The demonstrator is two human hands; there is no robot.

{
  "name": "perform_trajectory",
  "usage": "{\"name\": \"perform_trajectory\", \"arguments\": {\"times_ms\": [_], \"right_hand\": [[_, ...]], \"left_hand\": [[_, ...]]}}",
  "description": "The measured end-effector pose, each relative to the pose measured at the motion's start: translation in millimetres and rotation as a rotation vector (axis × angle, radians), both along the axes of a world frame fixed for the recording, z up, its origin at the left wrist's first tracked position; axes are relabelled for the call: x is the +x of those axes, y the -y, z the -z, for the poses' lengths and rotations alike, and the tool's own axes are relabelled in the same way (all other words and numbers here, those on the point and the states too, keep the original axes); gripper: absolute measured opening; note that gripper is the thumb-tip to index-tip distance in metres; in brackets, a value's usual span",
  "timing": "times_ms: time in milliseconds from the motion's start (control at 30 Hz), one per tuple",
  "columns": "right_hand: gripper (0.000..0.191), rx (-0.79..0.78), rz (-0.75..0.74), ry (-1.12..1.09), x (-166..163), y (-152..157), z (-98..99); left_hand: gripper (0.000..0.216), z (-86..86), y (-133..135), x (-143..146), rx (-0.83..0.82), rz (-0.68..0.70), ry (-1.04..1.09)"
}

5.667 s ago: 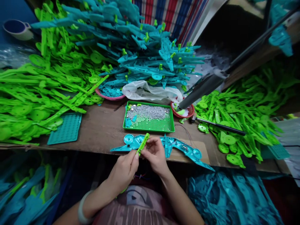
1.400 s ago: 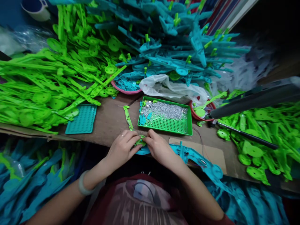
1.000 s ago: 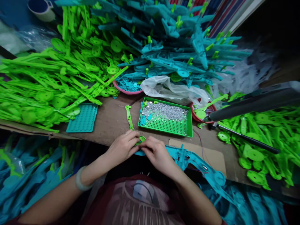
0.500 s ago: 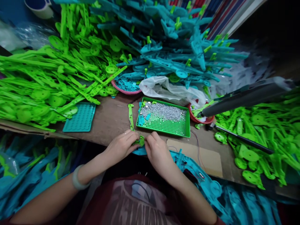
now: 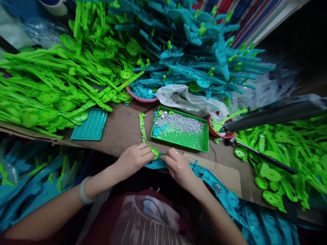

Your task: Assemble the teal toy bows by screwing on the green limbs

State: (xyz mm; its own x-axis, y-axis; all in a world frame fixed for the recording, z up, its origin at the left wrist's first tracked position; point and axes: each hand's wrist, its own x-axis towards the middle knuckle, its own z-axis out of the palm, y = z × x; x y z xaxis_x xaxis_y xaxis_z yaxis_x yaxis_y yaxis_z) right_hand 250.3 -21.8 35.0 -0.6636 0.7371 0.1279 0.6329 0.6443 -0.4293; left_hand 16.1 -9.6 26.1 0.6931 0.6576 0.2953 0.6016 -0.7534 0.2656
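My left hand (image 5: pixel 136 158) is closed on a long bright green plastic part (image 5: pixel 143 127); its round end shows just beyond my fingertips. Thumb and fingers of my right hand (image 5: pixel 178 166) are pinched together just right of that round end, over a blue plastic shell (image 5: pixel 217 185). What the right fingers hold is too small to make out. The blue shell lies along the table's front edge, running under both hands and out to the lower right. In front of the hands, a green perforated tray (image 5: pixel 178 143) holds many small silver screws and a few blue pieces.
Piles of green parts (image 5: pixel 51 78) and blue parts (image 5: pixel 184 64) crowd the table's left and back. A pink bowl (image 5: pixel 143 99), a white plastic bag (image 5: pixel 178 95) and a red basket (image 5: pixel 214 131) sit behind the tray. A dark rod-shaped tool (image 5: pixel 268 112) juts in from the right.
My right hand has drawn slightly away to the right from the green part's round end, which now shows more fully. The left hand keeps its hold. The view has shifted slightly.
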Motion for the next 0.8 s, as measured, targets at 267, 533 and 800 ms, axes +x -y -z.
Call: {"name": "perform_trajectory", "arguments": {"times_ms": [267,533,800], "right_hand": [[0.023,0.009,0.040,0.219,3.1,0.3,-2.7],[0.022,-0.254,0.109,0.042,24.3,2.1,-13.0],[0.028,-0.078,-0.002,0.018,34.5,-1.7,-3.0]], "left_hand": [[0.014,-16.5,-0.4,11.4,-0.010,0.054,-0.158],[0.024,-13.0,3.8,33.5,0.068,0.029,-0.142],[0.005,-9.3,3.9,39.5,0.067,0.006,-0.182]]}}
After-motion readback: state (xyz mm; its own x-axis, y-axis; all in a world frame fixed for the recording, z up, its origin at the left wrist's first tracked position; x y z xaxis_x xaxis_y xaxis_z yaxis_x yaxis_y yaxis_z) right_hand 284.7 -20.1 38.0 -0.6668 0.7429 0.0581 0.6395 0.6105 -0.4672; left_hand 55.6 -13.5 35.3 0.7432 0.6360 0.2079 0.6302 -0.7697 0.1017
